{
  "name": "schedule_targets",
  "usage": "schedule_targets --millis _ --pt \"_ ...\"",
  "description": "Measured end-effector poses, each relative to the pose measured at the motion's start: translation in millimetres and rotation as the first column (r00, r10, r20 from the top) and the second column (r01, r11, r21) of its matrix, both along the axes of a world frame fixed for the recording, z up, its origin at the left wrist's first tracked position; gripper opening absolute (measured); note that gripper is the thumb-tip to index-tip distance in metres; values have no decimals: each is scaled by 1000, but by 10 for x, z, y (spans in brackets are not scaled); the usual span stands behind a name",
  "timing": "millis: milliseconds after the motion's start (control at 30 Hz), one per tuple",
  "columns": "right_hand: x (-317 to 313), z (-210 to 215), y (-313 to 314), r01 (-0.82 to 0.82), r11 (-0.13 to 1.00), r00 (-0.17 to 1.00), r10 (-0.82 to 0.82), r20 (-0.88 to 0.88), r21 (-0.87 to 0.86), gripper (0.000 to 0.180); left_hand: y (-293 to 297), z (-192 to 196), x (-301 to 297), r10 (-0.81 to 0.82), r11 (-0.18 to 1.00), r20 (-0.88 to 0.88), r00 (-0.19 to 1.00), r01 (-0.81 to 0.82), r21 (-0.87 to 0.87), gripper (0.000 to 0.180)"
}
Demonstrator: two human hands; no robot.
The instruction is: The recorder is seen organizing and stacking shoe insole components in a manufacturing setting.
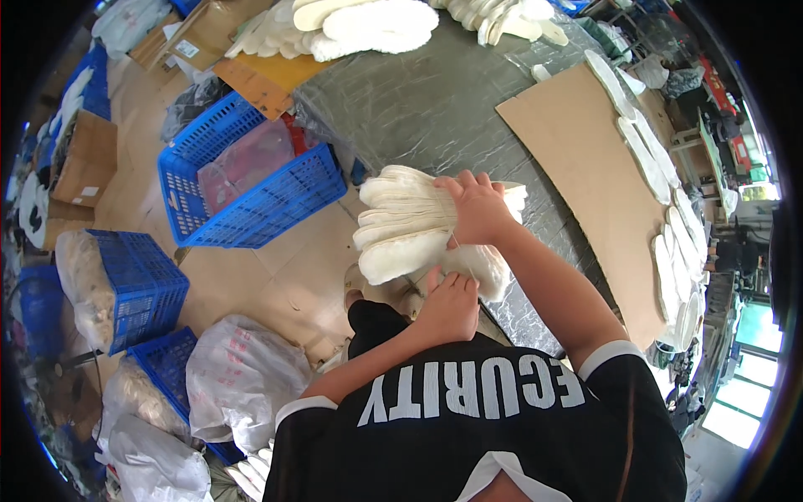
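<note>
White fleece insole stack (407, 224) lies crosswise, toes pointing left.

Right hand (478, 209) clamped over top of fanned stack of white fleecy insoles (401, 230), at edge of grey plastic-covered table (435, 100). Left hand (450, 305) below, fingers closed on lower end of stack. Cardboard sheet (577, 167) on table to right, row of flat white insoles (669, 217) along its far edge. More insole piles (368, 25) at table's far end. Blue plastic crate (251, 180) on floor to left; white bags (238, 376) near person's feet.
</note>
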State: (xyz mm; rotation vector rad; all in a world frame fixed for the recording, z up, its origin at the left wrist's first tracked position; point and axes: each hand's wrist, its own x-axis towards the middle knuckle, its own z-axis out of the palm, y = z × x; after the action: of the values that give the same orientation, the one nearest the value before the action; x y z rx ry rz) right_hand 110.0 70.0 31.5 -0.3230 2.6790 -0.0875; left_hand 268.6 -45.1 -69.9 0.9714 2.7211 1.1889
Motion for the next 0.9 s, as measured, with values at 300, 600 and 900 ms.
schedule_targets --millis 300,600,900 --pt "344 -35 279 66 972 989 -93 -114 -225 105 -125 -322 -396 291 929 682 671 -368 -34 29" --pt "637 -280 951 724 568 677 -694 245 -393 102 191 14 -910 91 717 784 614 -587 377 42" --pt "733 -1210 1745 516 -131 693 -517 503 -846 28 39 -39 -1309 123 896 578 807 -340 284 70"
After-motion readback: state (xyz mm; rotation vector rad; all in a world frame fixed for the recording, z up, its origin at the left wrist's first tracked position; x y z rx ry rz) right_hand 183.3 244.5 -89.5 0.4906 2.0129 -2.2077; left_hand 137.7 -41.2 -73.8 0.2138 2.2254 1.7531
